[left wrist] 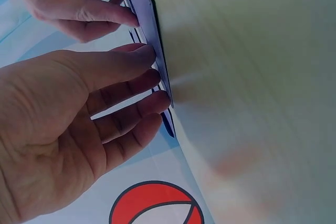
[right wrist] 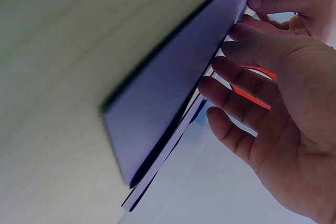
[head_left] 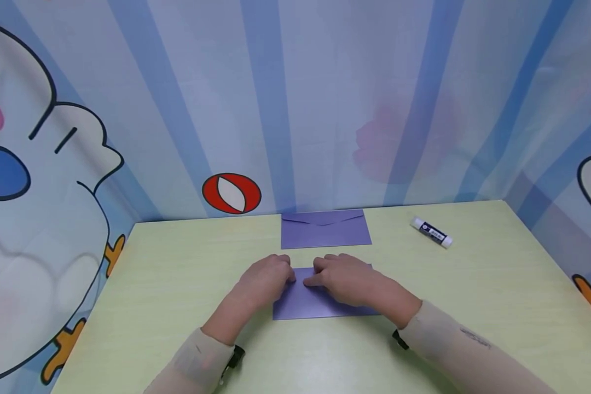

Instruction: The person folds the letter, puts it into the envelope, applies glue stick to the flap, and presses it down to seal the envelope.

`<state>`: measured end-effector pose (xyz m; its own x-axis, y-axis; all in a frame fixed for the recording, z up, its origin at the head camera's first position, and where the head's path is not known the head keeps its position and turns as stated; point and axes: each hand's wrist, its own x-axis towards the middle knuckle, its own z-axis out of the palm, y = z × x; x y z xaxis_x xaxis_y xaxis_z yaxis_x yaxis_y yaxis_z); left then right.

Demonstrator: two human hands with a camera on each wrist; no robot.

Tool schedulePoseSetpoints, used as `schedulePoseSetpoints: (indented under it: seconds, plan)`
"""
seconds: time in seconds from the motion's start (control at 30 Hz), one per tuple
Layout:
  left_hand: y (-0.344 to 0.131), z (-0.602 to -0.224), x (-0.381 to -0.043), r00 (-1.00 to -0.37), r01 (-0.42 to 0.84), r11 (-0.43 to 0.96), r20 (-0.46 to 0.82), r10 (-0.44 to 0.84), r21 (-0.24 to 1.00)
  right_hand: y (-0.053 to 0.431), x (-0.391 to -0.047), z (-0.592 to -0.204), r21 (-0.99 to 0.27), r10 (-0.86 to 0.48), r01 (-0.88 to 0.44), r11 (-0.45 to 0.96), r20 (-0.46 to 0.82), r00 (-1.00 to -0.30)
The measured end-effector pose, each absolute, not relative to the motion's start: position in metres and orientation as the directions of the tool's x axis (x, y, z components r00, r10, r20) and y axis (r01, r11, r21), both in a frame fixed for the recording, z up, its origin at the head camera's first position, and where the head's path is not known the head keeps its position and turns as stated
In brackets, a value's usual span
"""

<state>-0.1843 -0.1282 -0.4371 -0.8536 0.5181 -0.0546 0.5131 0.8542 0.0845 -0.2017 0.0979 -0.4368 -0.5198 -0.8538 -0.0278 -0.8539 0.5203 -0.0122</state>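
A purple envelope-like paper (head_left: 300,307) lies flat on the pale table in front of me, its upper edge partly covered by both hands. My left hand (head_left: 268,282) rests at its upper left, the thumb close to the right thumb. In the left wrist view the left fingertips (left wrist: 147,55) touch the purple surface from above with the fingers loosely bent. My right hand (head_left: 347,280) lies over the upper middle and right part; its fingertips (right wrist: 231,51) meet the paper near the far edge in the right wrist view. Beyond the hands lies a second purple envelope (head_left: 327,234), flap edge visible.
A glue stick (head_left: 431,232) with a white cap lies at the back right of the table (head_left: 177,262). A printed cartoon curtain (head_left: 315,109) stands right behind the table's far edge, near the second envelope. Similar printed cloth borders both sides.
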Motion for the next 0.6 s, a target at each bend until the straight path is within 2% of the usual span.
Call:
schedulePoseSetpoints:
  seconds: [0.37, 0.6]
  plan:
    - [-0.127, -0.436, -0.183, -0.859, 0.502, 0.859, -0.057, 0.508, 0.098, 0.141, -0.202, -0.439, -0.076, -0.843, -0.841, 0.536, 0.001, -0.538]
    - [-0.127, -0.436, -0.183, -0.854, 0.514, 0.853, -0.038, 0.519, 0.088, 0.181, -0.209, -0.436, -0.169, -0.808, -0.796, 0.581, -0.005, -0.589]
